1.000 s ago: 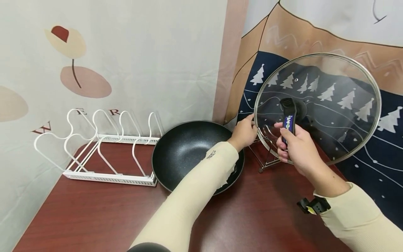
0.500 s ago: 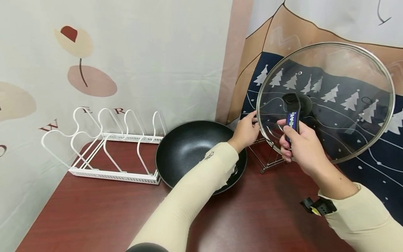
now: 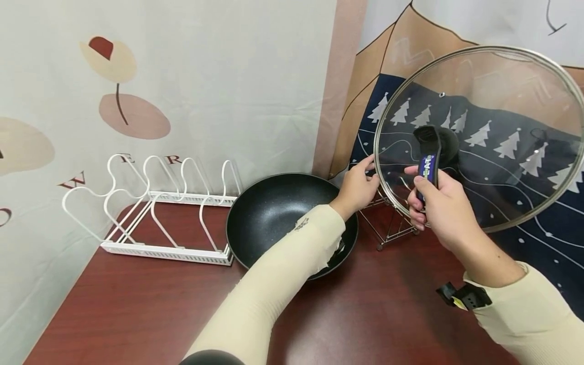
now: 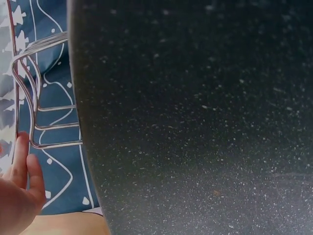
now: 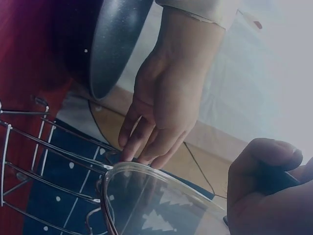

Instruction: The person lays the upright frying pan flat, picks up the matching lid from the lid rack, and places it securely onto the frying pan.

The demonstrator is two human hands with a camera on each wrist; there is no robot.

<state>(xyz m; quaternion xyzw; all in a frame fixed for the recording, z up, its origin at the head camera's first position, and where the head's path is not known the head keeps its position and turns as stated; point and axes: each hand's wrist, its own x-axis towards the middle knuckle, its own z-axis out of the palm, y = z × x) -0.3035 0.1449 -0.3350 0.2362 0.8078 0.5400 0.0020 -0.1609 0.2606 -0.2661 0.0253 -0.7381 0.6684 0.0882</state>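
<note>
My right hand [image 3: 449,205] grips the black upright handle [image 3: 429,154] of a large round glass lid [image 3: 497,170] with a metal rim. The lid is held on edge, and its lower left part overlaps a wire rack [image 3: 388,236] in the head view. At the lid's left rim is my left hand [image 3: 357,186], fingers extended. In the right wrist view that left hand [image 5: 168,100] has its fingertips at the rim; firm contact cannot be told. A black wok [image 3: 274,213] sits on the table under my left forearm, which hides part of it.
On the left of the red-brown table [image 3: 137,309] stands a white rack [image 3: 166,255] with several curved dividers, close against the wok. A pale printed curtain [image 3: 228,91] hangs behind. To the right is a dark blue cloth [image 3: 538,253] with tree prints.
The lid has moved up and to the right in my right hand, with more of the wire rack showing below it. My left hand stays near its rim.
</note>
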